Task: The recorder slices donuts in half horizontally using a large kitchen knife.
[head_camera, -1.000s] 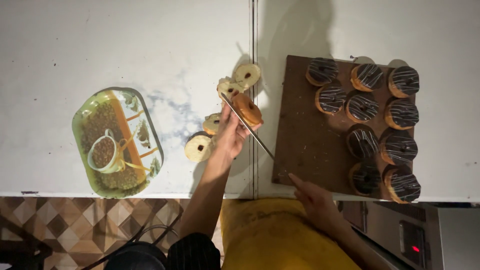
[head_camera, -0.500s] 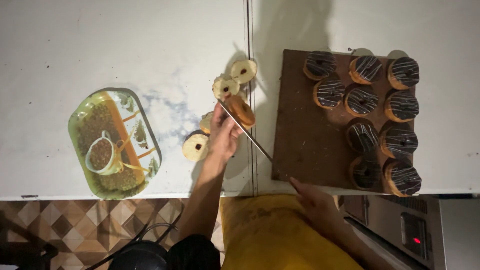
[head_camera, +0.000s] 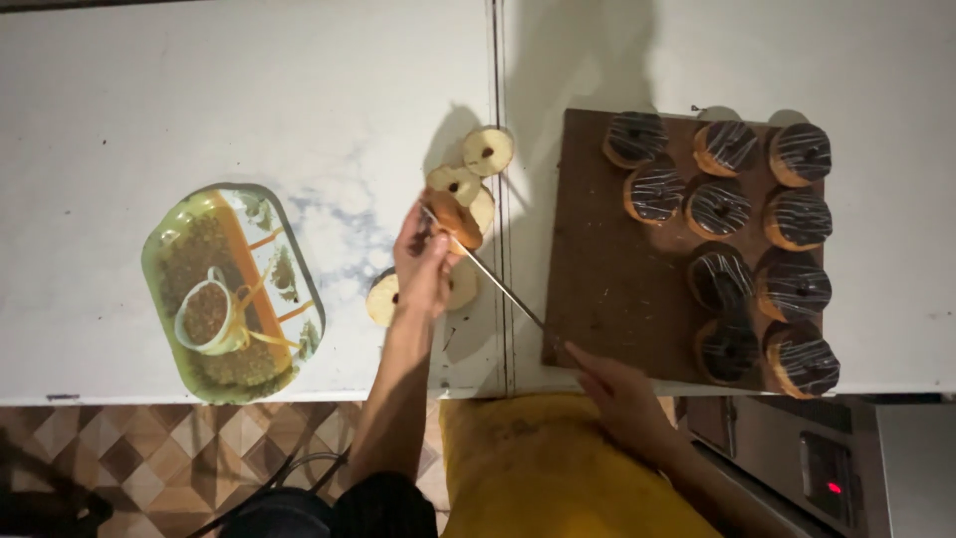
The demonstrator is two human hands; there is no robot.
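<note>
At the far left your tray (head_camera: 231, 295) lies flat on the white counter (head_camera: 199, 110), well apart from the work and where it was a second ago. Next comes your left hand (head_camera: 422, 261), fingers closed around a plain doughnut (head_camera: 453, 218) held up off the counter. Over the last second this hand has shifted only slightly, and the doughnut is tipped a little more onto the blade. The knife (head_camera: 495, 283) runs from that doughnut down and right to your right hand (head_camera: 619, 392), which is closed on the handle at the counter's near edge; the grip itself is partly hidden, so you cannot tell how tightly it is shut. The blade appears to enter the doughnut's side, which I judge to be a slicing cut in progress, not finished. Cut halves (head_camera: 486, 150) lie just beyond your left hand, and another (head_camera: 383, 298) sits under your wrist. To the right, the brown board (head_camera: 607, 279) carries ten chocolate-topped doughnuts (head_camera: 719, 206), unmoved.
</note>
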